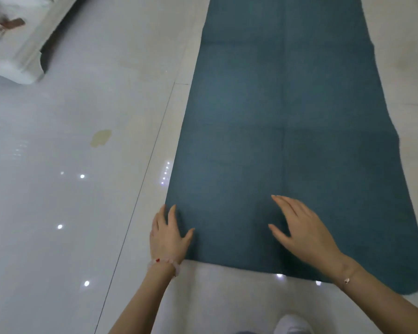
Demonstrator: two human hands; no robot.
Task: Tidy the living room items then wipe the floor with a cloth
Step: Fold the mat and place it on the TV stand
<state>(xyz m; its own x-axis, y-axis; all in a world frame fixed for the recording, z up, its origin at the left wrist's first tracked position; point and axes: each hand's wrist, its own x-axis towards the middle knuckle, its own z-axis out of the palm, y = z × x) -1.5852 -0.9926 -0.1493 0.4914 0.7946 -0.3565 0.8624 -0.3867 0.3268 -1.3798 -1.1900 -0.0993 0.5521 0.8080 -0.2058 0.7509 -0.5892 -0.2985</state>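
A long teal mat [285, 131] lies spread flat on the glossy pale tile floor [58, 201], running away from me, with faint fold creases across it. My left hand [168, 235] rests at the mat's near left corner, fingers spread, partly on the floor. My right hand [302, 227] hovers or presses flat on the mat's near end, fingers apart, holding nothing. Both wrists wear thin bracelets.
A yellowish stain [101, 138] marks the floor left of the mat. A white carved furniture leg [27, 56] stands at the top left. My white shoe [291, 324] shows at the bottom edge. Ceiling lights reflect on the tiles.
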